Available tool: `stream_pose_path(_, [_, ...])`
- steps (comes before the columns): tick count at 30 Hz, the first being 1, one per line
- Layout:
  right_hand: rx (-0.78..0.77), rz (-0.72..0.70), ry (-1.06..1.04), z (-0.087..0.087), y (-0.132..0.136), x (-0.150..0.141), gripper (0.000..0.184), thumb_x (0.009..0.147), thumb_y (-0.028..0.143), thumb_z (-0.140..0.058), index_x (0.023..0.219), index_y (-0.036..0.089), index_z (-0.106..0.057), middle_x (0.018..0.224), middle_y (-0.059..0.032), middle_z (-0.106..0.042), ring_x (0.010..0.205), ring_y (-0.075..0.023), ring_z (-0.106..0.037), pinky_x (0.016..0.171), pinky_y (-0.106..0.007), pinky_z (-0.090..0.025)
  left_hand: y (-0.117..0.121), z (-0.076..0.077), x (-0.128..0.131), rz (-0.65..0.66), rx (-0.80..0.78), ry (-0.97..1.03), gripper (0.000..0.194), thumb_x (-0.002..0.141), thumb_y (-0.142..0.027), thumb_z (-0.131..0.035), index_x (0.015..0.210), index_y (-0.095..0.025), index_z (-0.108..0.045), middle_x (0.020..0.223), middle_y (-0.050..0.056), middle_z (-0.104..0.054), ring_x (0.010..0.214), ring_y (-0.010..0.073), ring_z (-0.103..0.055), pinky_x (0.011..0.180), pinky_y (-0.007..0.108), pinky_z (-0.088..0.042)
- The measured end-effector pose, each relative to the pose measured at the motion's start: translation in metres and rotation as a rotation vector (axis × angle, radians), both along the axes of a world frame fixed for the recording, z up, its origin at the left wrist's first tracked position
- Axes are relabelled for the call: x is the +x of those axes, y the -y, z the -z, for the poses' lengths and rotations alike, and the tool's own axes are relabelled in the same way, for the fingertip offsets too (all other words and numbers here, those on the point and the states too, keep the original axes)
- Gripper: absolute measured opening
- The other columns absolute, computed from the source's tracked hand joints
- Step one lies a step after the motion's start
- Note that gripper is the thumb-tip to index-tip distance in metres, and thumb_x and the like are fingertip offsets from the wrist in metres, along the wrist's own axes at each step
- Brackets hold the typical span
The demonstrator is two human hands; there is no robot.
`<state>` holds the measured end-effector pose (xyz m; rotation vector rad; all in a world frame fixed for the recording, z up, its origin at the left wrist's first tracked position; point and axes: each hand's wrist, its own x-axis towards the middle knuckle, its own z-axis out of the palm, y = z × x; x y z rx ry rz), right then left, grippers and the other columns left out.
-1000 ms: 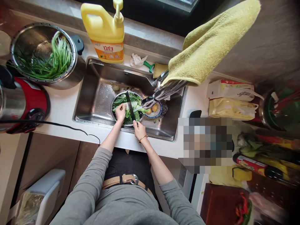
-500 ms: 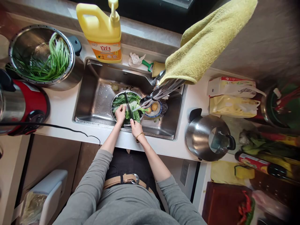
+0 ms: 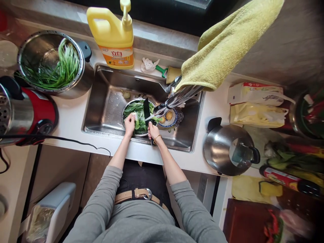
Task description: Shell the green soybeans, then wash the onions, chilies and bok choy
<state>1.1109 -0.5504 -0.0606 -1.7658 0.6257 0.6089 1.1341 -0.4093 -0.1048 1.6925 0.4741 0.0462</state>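
Note:
In the sink (image 3: 101, 101), a round metal bowl (image 3: 140, 135) is full of leafy greens (image 3: 131, 107). My right hand (image 3: 153, 131) is closed round the handle of a knife (image 3: 146, 108), its wide dark blade upright over the bowl and turned with its flat side towards me. At the bowl's left front edge my left hand (image 3: 129, 124) pinches a piece of leafy green with a pale stalk (image 3: 136, 118). Water runs from the faucet (image 3: 165, 106) close to the blade. A blue-rimmed bowl (image 3: 172, 125) with round yellowish items stands to the right.
Left of the sink are a pot (image 3: 82, 69) with long green stalks and a red appliance (image 3: 40, 108). A yellow detergent jug (image 3: 115, 40) stands behind. The faucet carries a yellow towel (image 3: 222, 50). A steel kettle (image 3: 220, 148) is on the right counter.
My right hand has drawn slightly right with the knife, whose blade has turned to show more of its flat side. My left hand now holds a piece of green apart from the blade.

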Motion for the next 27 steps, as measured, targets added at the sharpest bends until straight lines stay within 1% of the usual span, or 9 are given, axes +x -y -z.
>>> stream_pose_path(3, [0.04, 0.061, -0.083, -0.008, 0.008, -0.004, 0.051, 0.088, 0.068, -0.036, 0.066, 0.023, -0.038, 0.042, 0.0086, -0.035, 0.027, -0.0071, -0.034, 0.027, -0.02, -0.028, -0.017, 0.014, 0.016, -0.003, 0.086, -0.11, 0.042, 0.092, -0.037, -0.04, 0.112, -0.011, -0.066, 0.115, 0.012, -0.068, 0.109, 0.0224, -0.061, 0.097, 0.032, -0.045])
stream_pose_path(5, [0.024, 0.068, -0.066, -0.015, 0.012, -0.008, 0.05, 0.088, 0.067, -0.038, 0.065, 0.022, -0.038, 0.042, 0.0089, -0.036, 0.027, -0.0067, -0.034, 0.027, -0.019, -0.027, -0.018, 0.023, 0.027, 0.088, 0.193, -0.225, 0.044, 0.089, -0.034, -0.048, 0.125, -0.012, -0.059, 0.126, 0.015, -0.062, 0.118, 0.0241, -0.057, 0.102, 0.033, -0.041])
stream_pose_path(9, [-0.042, 0.081, -0.009, -0.027, 0.022, -0.02, 0.05, 0.088, 0.066, -0.039, 0.066, 0.022, -0.038, 0.045, 0.0086, -0.037, 0.026, -0.0065, -0.035, 0.026, -0.02, -0.027, 0.004, 0.039, 0.037, 0.338, 0.477, -0.339, 0.069, 0.083, -0.022, -0.057, 0.146, -0.006, -0.032, 0.14, 0.024, -0.047, 0.129, 0.0295, -0.045, 0.106, 0.038, -0.035])
stream_pose_path(11, [-0.054, 0.076, 0.008, -0.034, 0.029, -0.026, 0.05, 0.088, 0.066, -0.038, 0.066, 0.022, -0.038, 0.045, 0.0085, -0.037, 0.026, -0.0068, -0.036, 0.026, -0.02, -0.027, 0.015, 0.042, 0.039, 0.424, 0.581, -0.415, 0.063, 0.084, -0.014, -0.048, 0.145, -0.008, -0.034, 0.135, 0.025, -0.05, 0.127, 0.031, -0.047, 0.104, 0.042, -0.036])
stream_pose_path(13, [-0.061, 0.063, 0.014, -0.041, 0.036, -0.032, 0.049, 0.088, 0.067, -0.038, 0.066, 0.023, -0.038, 0.046, 0.0086, -0.037, 0.026, -0.0072, -0.036, 0.026, -0.021, -0.026, 0.022, 0.042, 0.041, 0.466, 0.624, -0.49, 0.053, 0.084, -0.009, -0.043, 0.136, -0.01, -0.048, 0.126, 0.025, -0.056, 0.124, 0.0326, -0.048, 0.101, 0.046, -0.037])
stream_pose_path(17, [-0.085, 0.054, 0.013, -0.051, 0.049, -0.04, 0.049, 0.088, 0.067, -0.039, 0.067, 0.023, -0.038, 0.046, 0.0082, -0.038, 0.027, -0.0077, -0.037, 0.026, -0.021, -0.026, 0.024, 0.034, 0.051, 0.442, 0.651, -0.412, 0.034, 0.085, -0.013, -0.042, 0.109, -0.01, -0.067, 0.125, 0.026, -0.055, 0.129, 0.0354, -0.042, 0.105, 0.048, -0.033])
stream_pose_path(21, [-0.097, 0.055, 0.017, -0.055, 0.054, -0.043, 0.049, 0.088, 0.067, -0.038, 0.067, 0.022, -0.039, 0.047, 0.0079, -0.039, 0.027, -0.0075, -0.038, 0.027, -0.021, -0.026, 0.034, 0.032, 0.066, 0.398, 0.528, -0.306, 0.037, 0.092, -0.029, -0.04, 0.116, -0.011, -0.062, 0.123, 0.022, -0.058, 0.122, 0.0312, -0.051, 0.102, 0.041, -0.038])
stream_pose_path(24, [-0.092, 0.046, 0.026, -0.056, 0.054, -0.042, 0.051, 0.086, 0.07, -0.038, 0.067, 0.022, -0.039, 0.047, 0.0077, -0.04, 0.027, -0.0076, -0.038, 0.027, -0.021, -0.026, 0.045, 0.037, 0.067, 0.494, 0.443, -0.48, 0.055, 0.079, -0.035, -0.064, 0.126, -0.009, -0.052, 0.131, 0.025, -0.053, 0.126, 0.0361, -0.049, 0.1, 0.043, -0.04])
stream_pose_path(27, [-0.08, 0.04, 0.043, -0.056, 0.055, -0.042, 0.053, 0.084, 0.072, -0.039, 0.067, 0.022, -0.04, 0.048, 0.0076, -0.04, 0.027, -0.0072, -0.038, 0.027, -0.021, -0.026, 0.049, 0.041, 0.06, 0.619, 0.376, -0.493, 0.06, 0.064, -0.018, -0.075, 0.121, -0.014, -0.056, 0.128, 0.021, -0.058, 0.125, 0.0378, -0.05, 0.101, 0.044, -0.039])
